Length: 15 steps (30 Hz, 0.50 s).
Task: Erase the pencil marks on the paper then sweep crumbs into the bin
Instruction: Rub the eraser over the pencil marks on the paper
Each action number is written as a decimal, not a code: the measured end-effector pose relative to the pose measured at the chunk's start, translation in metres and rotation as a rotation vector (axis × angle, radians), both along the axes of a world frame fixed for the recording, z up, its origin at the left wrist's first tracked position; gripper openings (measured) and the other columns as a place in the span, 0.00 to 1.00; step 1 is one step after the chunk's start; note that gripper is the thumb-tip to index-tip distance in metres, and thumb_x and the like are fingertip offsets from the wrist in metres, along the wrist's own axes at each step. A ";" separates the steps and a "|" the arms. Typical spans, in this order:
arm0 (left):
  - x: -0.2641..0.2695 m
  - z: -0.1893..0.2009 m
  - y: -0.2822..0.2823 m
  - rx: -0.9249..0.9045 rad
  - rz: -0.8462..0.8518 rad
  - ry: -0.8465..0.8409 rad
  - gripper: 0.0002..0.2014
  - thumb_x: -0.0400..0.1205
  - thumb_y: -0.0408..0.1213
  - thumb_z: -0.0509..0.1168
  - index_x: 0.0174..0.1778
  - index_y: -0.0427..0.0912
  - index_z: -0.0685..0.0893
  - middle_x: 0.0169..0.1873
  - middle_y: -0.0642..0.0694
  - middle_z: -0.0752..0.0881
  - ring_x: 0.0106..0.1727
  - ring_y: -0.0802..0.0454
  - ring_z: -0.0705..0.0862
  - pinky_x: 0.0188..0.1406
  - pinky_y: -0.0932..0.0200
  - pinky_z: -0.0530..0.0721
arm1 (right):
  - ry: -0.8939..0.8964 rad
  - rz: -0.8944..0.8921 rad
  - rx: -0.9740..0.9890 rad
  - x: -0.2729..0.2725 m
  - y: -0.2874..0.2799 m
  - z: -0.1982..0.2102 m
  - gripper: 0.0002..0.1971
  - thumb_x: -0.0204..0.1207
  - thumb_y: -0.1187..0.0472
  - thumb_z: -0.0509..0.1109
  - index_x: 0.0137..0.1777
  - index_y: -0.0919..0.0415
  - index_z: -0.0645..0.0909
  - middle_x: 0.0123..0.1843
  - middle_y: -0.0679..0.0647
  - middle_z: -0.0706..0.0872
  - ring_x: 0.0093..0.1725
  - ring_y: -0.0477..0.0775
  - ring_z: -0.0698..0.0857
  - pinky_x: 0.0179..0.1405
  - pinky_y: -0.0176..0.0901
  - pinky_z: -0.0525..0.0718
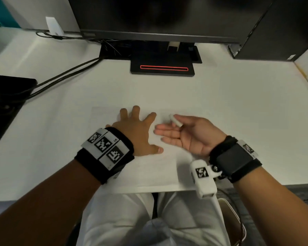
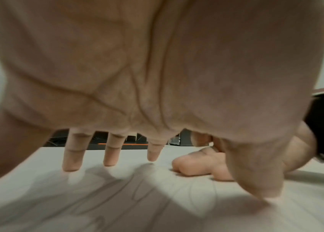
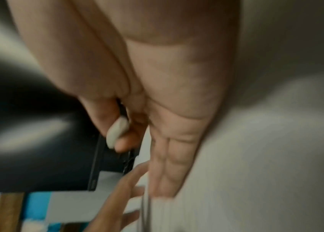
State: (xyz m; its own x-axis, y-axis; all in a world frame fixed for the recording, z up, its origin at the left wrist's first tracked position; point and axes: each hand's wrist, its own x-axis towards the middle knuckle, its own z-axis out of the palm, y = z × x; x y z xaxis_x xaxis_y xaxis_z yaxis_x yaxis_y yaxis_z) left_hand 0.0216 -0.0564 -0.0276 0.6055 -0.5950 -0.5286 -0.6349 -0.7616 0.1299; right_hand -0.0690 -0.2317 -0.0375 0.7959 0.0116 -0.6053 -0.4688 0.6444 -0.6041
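Note:
A white sheet of paper [image 1: 149, 167] lies on the white desk near its front edge, with faint pencil lines [image 2: 137, 193] showing in the left wrist view. My left hand [image 1: 135, 128] lies flat on the paper with fingers spread, pressing it down. My right hand [image 1: 183, 132] sits just to the right, turned on its edge, its lower fingers straight and resting on the paper. Its thumb and forefinger pinch a small white eraser [image 1: 175, 120], seen also as a pale eraser [image 3: 116, 133] in the right wrist view. No bin is in view.
A black monitor stand [image 1: 162, 68] with a red stripe stands at the back centre under a monitor [image 1: 158, 16]. A black computer case [image 1: 277, 27] sits back right. Black cables [image 1: 60, 77] run to a dark object [image 1: 5, 103] at the left edge.

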 end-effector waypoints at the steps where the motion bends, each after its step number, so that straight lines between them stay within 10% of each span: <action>1: 0.000 0.001 -0.003 0.012 0.005 0.001 0.54 0.69 0.77 0.65 0.84 0.67 0.41 0.82 0.44 0.44 0.81 0.32 0.45 0.71 0.32 0.73 | 0.024 -0.085 0.000 0.003 -0.009 0.000 0.23 0.88 0.54 0.57 0.39 0.69 0.85 0.67 0.73 0.84 0.69 0.69 0.84 0.66 0.59 0.83; 6: 0.003 0.007 -0.014 0.095 -0.010 -0.016 0.58 0.66 0.77 0.68 0.83 0.72 0.37 0.81 0.42 0.44 0.80 0.28 0.46 0.68 0.35 0.75 | -0.101 -0.667 -0.061 0.014 -0.055 0.004 0.15 0.86 0.54 0.62 0.39 0.60 0.76 0.59 0.65 0.86 0.64 0.65 0.88 0.63 0.56 0.87; 11: 0.010 0.008 -0.020 0.131 -0.005 -0.001 0.60 0.61 0.78 0.70 0.82 0.75 0.37 0.77 0.41 0.47 0.76 0.29 0.49 0.66 0.34 0.78 | -0.014 -0.059 -0.534 0.002 -0.020 0.007 0.13 0.85 0.56 0.65 0.38 0.58 0.77 0.32 0.58 0.83 0.24 0.54 0.78 0.22 0.41 0.79; 15: 0.010 0.008 -0.022 0.141 0.008 0.009 0.62 0.59 0.78 0.71 0.81 0.75 0.37 0.74 0.42 0.48 0.75 0.29 0.49 0.66 0.33 0.78 | 0.116 0.518 -1.290 0.001 -0.027 0.011 0.19 0.80 0.49 0.67 0.30 0.59 0.80 0.27 0.55 0.84 0.24 0.54 0.77 0.27 0.42 0.77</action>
State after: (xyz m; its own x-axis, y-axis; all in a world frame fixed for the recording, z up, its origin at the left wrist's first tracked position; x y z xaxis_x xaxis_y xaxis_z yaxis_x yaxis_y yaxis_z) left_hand 0.0312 -0.0782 -0.0191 0.6046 -0.5094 -0.6124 -0.6281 -0.7777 0.0269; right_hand -0.0684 -0.2589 -0.0262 0.8179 -0.3237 -0.4757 -0.5675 -0.5904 -0.5739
